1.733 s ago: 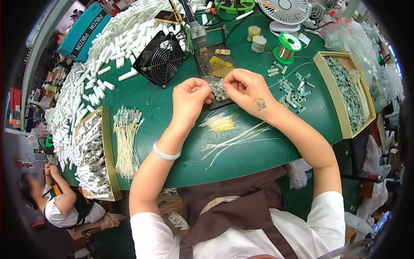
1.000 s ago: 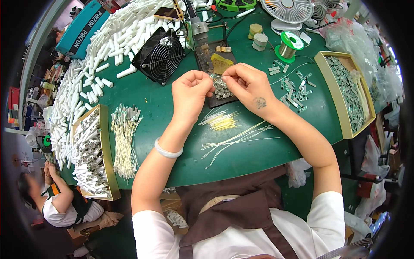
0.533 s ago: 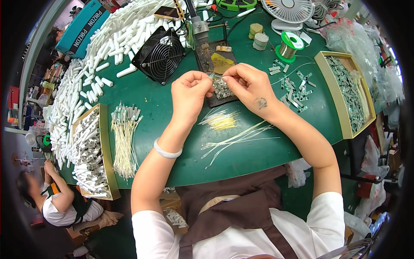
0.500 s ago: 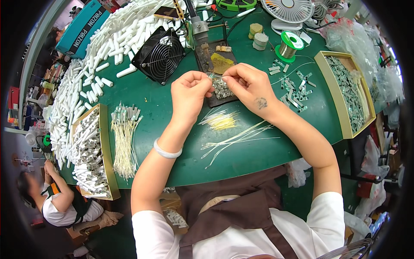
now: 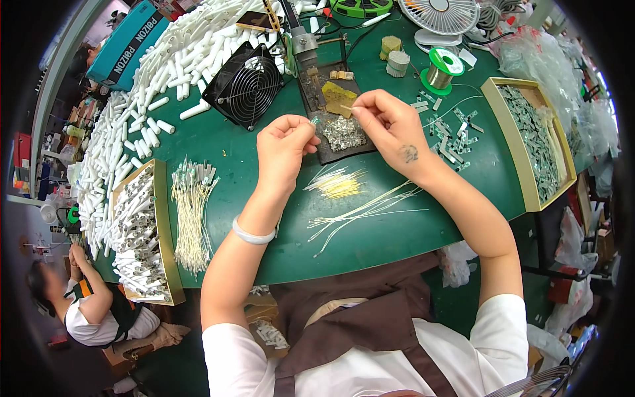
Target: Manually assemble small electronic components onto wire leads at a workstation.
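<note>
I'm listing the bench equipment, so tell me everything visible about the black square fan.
The black square fan has a dark, plastic-looking frame and a round guard of concentric rings; what is behind them is too dark to make out. It sits on the green table, seemingly at a slant, beyond and apart from the left hand. White tubes lie close by on its left.

Bright, fairly even light on green tabletop (image 5: 370,241); pale glare off plastic bags (image 5: 531,56). Centre sharp; outer edges bowed, softer; corners black.
</note>
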A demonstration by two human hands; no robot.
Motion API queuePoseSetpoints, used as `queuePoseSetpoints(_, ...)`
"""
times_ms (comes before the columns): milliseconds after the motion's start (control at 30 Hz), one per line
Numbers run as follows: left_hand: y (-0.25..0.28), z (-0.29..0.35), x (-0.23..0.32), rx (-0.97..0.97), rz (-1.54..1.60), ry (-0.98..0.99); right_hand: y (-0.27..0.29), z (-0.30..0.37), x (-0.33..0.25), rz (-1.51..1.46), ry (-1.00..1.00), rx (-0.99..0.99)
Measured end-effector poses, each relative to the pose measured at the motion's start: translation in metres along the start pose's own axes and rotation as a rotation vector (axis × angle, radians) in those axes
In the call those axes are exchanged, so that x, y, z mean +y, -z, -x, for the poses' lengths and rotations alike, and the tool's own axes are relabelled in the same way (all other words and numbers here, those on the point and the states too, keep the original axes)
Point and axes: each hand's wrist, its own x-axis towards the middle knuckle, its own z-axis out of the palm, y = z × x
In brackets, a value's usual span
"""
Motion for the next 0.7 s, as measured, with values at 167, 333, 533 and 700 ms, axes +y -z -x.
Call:
queuePoseSetpoints(167, 0.009, 0.018, 0.021, 0.003, 0.001, 0.041, 0.031, -0.016, 0.005, -0.071, -0.124, 0.056)
queuePoseSetpoints(333, 0.050, 0.072, 0.061, -0.100, 0.049, -0.055, 0.100, -0.033, 0.019, 0.329, -0.272, -0.012)
queuePoseSetpoints(533, 0.133, 0.124, 0.086, -0.024, 0.176, -0.146, 0.104, -0.032, 0.043, 0.617, -0.221, -0.302)
queuePoseSetpoints(700, 0.175, 0.111, 0.074, 0.444, -0.308, -0.195, 0.104, -0.035, 0.059, 0.619, -0.194, -0.346)
